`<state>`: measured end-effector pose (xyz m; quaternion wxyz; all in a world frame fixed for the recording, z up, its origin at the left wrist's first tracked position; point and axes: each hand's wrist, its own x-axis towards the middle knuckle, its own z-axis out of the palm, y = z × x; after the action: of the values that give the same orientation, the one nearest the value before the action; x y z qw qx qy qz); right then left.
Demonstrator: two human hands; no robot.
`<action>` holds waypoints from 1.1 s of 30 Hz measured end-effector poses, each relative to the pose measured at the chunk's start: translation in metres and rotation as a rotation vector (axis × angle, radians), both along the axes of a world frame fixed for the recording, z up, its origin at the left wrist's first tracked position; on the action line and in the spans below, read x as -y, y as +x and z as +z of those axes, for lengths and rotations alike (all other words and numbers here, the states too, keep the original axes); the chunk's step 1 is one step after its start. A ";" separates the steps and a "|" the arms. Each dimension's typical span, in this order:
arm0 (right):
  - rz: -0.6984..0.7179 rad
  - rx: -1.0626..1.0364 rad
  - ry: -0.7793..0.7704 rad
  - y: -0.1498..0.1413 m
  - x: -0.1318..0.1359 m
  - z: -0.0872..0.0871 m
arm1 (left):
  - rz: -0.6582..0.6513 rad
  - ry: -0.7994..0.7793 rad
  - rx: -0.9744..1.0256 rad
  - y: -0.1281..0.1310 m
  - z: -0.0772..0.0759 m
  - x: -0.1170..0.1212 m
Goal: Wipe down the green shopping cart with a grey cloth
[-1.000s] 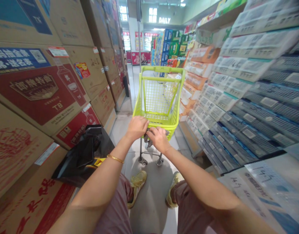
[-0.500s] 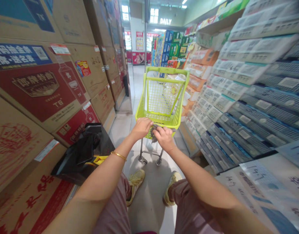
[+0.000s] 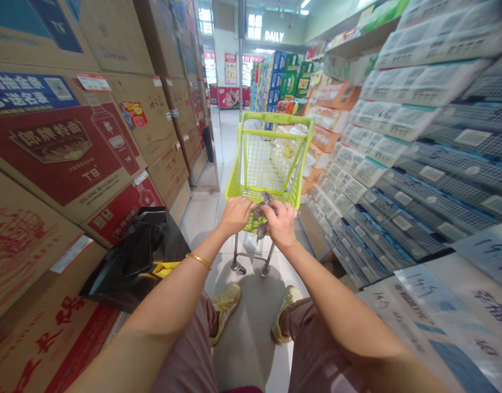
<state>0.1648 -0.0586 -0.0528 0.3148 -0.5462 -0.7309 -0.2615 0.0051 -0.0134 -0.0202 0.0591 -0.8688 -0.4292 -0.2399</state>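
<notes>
Raised slightly since the earlier frame, the right hand [image 3: 281,219] pinches a crumpled, soft-looking grey cloth [image 3: 259,212] between bent fingers near frame centre; beside it, the left hand [image 3: 235,214] curls closed over the near edge of the lime, lattice-walled cart [image 3: 276,118].

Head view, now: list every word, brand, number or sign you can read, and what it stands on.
"DAILY": far-wall sign
"郎牌特曲": red-fronted carton
"T8" or "TB": red-fronted carton, top-left carton
"送名", partly cut off: blue banner
"14.9", apparently: handwritten, lower-right sheet
"幸福": lower-right box
Too small or blurred: price tags, white packs, far poster
Lime cart: nothing readable
</notes>
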 end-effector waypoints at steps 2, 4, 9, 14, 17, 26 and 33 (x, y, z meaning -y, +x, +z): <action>-0.019 -0.040 0.016 0.002 -0.002 0.004 | 0.007 -0.002 0.004 0.001 0.000 0.001; -0.001 -0.026 0.007 0.003 -0.004 0.002 | 0.013 -0.006 0.011 0.002 0.000 0.002; 0.086 0.132 -0.114 0.003 -0.004 -0.023 | 0.014 -0.001 0.020 0.004 -0.001 -0.001; 0.168 0.337 -0.283 0.000 0.001 -0.053 | 0.016 0.020 0.031 0.006 -0.002 -0.005; 0.160 0.358 -0.312 -0.001 0.002 -0.057 | 0.009 0.029 0.026 0.008 -0.003 -0.006; 0.029 0.089 -0.066 0.006 -0.006 -0.004 | 0.022 0.069 0.005 0.011 -0.008 -0.005; 0.077 0.135 -0.136 0.007 -0.008 -0.019 | 0.023 0.059 0.002 0.011 -0.005 -0.003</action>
<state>0.1721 -0.0502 -0.0718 0.2370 -0.5188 -0.7869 -0.2354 0.0162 -0.0108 -0.0256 0.0870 -0.8615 -0.4319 -0.2526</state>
